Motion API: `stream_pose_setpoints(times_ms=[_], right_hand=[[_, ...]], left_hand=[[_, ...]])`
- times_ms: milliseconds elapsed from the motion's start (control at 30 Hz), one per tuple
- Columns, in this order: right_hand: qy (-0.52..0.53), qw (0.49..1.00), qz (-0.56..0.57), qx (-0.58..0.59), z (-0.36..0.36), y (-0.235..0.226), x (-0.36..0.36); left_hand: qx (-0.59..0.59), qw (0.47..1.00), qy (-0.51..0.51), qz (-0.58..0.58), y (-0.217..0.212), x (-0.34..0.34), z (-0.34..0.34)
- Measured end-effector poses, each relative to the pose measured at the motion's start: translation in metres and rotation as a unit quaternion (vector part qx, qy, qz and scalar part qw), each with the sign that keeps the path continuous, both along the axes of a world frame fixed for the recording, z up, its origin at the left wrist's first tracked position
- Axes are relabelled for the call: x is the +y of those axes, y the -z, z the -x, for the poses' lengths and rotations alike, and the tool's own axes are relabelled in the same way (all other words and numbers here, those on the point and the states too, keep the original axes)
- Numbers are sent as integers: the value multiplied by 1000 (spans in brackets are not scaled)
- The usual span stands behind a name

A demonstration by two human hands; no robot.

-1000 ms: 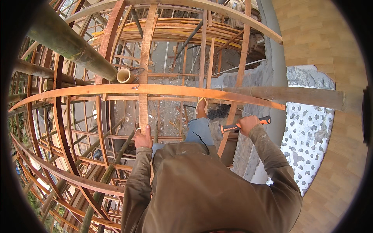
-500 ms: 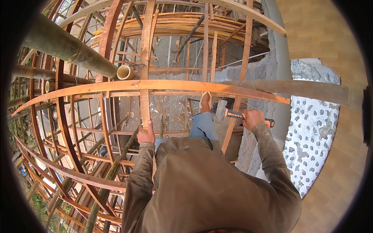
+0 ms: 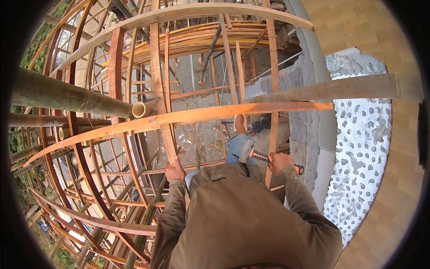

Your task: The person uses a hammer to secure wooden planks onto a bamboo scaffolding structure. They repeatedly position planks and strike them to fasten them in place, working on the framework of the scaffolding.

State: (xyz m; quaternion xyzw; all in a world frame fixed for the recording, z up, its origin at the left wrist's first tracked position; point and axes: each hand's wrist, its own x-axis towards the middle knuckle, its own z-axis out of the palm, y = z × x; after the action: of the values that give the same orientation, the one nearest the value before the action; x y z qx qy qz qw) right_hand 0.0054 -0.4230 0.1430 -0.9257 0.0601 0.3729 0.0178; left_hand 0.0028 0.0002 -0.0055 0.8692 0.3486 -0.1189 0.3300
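Observation:
My left hand (image 3: 175,171) is closed around the lower end of a long wooden plank (image 3: 166,139), thumb along its face. That plank runs away from me and passes beneath a long orange-brown wooden beam (image 3: 201,114) lying crosswise. In my right hand (image 3: 281,162) is a hammer (image 3: 260,155) with a blocky grey head and a black-and-orange handle. The hammer head points left, in front of my body and apart from the beam and the plank.
Bamboo poles (image 3: 80,102) come in from the left. Timber framing surrounds a deep drop with a rubble-strewn floor (image 3: 183,123) below. On the right are a broken concrete edge (image 3: 309,130), a white patch with grey dabs (image 3: 358,152) and tan tiles (image 3: 398,179). One foot (image 3: 240,123) shows beyond my lap.
The whole view has shifted and turned a little, so the poles and crosswise beam appear lower at left. Both hands appear lower in view with unchanged grips; the hammer appears closer to my body.

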Motion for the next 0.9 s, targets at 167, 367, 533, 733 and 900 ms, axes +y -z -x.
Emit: stream_pose_setpoints(times_ms=[167,367,533,733,900], right_hand=[[203,966,-157,-29,26,26,5],[570,724,-389,28,24,27,18],[692,551,-466,4,8,22,7],[688,518,-508,16,2,-11,-6],[584,617,-525,-53,-14,-64,-3]], left_hand=[[0,1000,-4,-29,1,-3,0],[10,999,-8,-48,5,-2,1],[5,1000,-8,-24,1,-3,-1],[-17,1000,-8,-9,-2,-4,-2],[-49,999,-10,12,-3,-3,0]])
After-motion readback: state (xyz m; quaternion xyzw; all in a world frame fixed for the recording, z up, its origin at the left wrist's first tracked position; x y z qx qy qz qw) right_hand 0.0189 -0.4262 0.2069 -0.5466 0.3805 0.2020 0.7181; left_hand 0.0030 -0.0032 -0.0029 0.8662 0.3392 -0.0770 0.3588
